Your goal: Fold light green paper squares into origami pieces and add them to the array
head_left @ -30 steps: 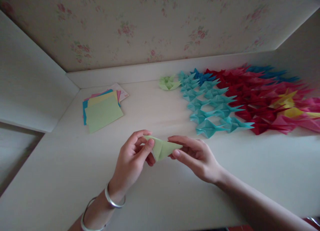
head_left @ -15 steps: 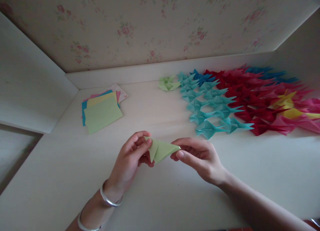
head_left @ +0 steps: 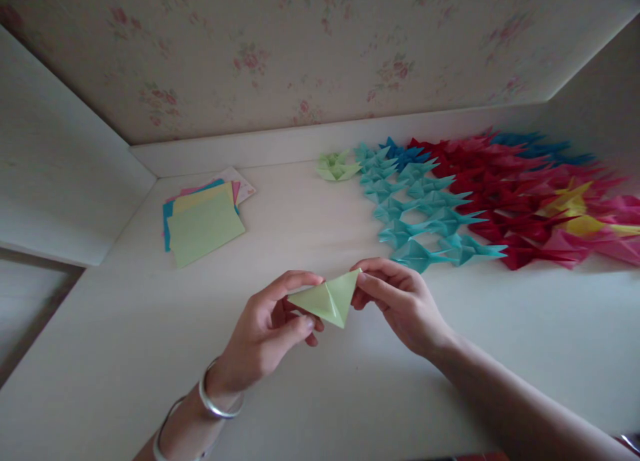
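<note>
A light green folded paper [head_left: 327, 297] is held up between both hands above the white table. It has pointed corners and a raised crease near its middle. My right hand [head_left: 395, 301] pinches its upper right corner between thumb and fingers. My left hand [head_left: 280, 321] holds the left part, with the index finger along the top edge, the thumb below and other fingers partly hidden behind the paper. Two silver bangles circle the left forearm.
Flat coloured sheets [head_left: 207, 228], green on top, lie at the left. A light green folded paper piece [head_left: 337, 166] stands near the back. Rows of turquoise paper cranes [head_left: 415, 254] and red paper cranes [head_left: 515, 214] cover the right. White panels and a flowered wall [head_left: 250, 61] border the table.
The folded green paper has been turned, its right corner now higher and its point facing down. My left thumb has moved off its face to below it; my right hand has risen slightly.
</note>
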`<state>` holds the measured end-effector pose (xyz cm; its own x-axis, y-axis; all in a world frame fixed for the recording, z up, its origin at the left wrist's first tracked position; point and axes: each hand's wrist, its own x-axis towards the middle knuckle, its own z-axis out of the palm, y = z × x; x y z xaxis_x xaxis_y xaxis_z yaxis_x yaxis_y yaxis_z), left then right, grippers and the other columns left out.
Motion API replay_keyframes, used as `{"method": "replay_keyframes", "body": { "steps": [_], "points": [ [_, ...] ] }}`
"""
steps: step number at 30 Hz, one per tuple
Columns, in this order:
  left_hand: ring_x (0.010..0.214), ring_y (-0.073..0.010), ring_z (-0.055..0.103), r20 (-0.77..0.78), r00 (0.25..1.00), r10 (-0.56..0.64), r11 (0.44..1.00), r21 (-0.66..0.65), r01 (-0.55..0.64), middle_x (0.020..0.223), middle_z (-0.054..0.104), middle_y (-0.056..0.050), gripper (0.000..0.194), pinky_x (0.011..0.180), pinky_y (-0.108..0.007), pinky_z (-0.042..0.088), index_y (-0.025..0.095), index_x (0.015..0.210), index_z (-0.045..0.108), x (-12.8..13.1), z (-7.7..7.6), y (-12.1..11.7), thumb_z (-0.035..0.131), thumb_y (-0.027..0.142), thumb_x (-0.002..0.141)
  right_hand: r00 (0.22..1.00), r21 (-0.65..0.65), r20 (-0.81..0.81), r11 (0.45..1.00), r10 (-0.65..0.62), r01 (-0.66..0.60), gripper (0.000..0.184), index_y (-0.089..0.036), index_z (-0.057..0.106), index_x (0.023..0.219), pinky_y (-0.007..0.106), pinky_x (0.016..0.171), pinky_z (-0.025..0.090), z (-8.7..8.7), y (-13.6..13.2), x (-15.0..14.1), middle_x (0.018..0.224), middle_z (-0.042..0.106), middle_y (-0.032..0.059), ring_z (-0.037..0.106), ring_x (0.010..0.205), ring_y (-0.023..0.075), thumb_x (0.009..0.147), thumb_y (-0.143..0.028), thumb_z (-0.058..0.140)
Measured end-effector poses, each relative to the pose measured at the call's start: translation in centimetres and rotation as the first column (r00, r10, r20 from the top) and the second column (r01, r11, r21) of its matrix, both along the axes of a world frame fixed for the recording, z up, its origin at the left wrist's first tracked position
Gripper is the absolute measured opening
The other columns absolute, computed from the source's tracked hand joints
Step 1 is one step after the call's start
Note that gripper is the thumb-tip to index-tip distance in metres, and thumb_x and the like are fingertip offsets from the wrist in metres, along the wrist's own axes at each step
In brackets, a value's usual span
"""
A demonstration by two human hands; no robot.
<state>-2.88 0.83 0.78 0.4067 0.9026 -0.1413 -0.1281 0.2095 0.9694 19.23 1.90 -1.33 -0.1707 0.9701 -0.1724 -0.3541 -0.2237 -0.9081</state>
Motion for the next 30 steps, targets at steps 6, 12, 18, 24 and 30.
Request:
{"method": "replay_keyframes", "body": {
  "steps": [6,12,18,24,30],
  "points": [
    [0.064,-0.0128,0.066,-0.169,0.986,0.0,1.0,0.021,0.003,0.078,0.068,-0.002,0.019,0.059,-0.022,0.058,0.018,0.106,0.071,0.5,0.5,0.4,0.068,0.026,0.088,0.998,-0.055,-0.041,0.998,0.037,-0.04,0.013,-0.018,0.074,0.085,0.022,0.06,0.052,0.4,0.1,-0.3,0.064,0.071,-0.0005,0.066,0.06,0.0108,0.082,-0.03,0.077],
    [0.058,-0.0139,0.061,-0.307,0.948,0.081,0.995,0.076,-0.061,0.062,0.063,-0.002,0.032,0.052,-0.021,0.051,0.018,0.071,0.07,1.0,1.2,0.5,0.059,0.038,0.094,0.991,-0.132,-0.088,0.985,0.102,-0.113,0.016,-0.016,0.072,0.083,0.023,0.059,0.053,0.7,0.1,-0.1,0.064,0.072,0.0011,0.067,0.058,0.0125,0.08,-0.03,0.079],
    [0.052,-0.0128,0.053,-0.376,0.89,0.257,0.961,0.201,-0.192,0.061,0.063,-0.001,0.023,0.046,-0.02,0.041,0.021,0.072,0.072,1.2,1.2,0.5,0.067,0.036,0.088,0.988,-0.17,-0.037,0.973,0.151,-0.155,0.02,-0.014,0.072,0.081,0.025,0.059,0.055,0.7,0.3,0.2,0.067,0.073,0.0051,0.07,0.062,0.0149,0.082,-0.034,0.075],
    [0.051,-0.0119,0.047,-0.442,0.83,0.341,0.932,0.275,-0.237,0.059,0.06,0.001,0.017,0.046,-0.02,0.036,0.021,0.082,0.075,0.9,0.9,0.6,0.068,0.036,0.087,0.967,-0.108,0.176,0.98,0.184,-0.167,0.03,-0.015,0.072,0.08,0.025,0.059,0.056,0.9,0.3,0.0,0.069,0.072,0.004,0.069,0.062,0.0139,0.079,-0.044,0.076],
    [0.056,-0.0147,0.062,-0.399,0.86,0.317,0.942,0.233,-0.24,0.067,0.071,-0.002,0.013,0.05,-0.02,0.049,0.022,0.086,0.078,1.0,0.8,0.6,0.072,0.034,0.084,0.924,-0.04,0.365,0.993,0.118,-0.11,0.03,-0.015,0.074,0.081,0.029,0.063,0.058,0.7,0.3,-0.3,0.069,0.074,0.0056,0.071,0.064,0.0164,0.082,-0.045,0.072]
  ]
}}
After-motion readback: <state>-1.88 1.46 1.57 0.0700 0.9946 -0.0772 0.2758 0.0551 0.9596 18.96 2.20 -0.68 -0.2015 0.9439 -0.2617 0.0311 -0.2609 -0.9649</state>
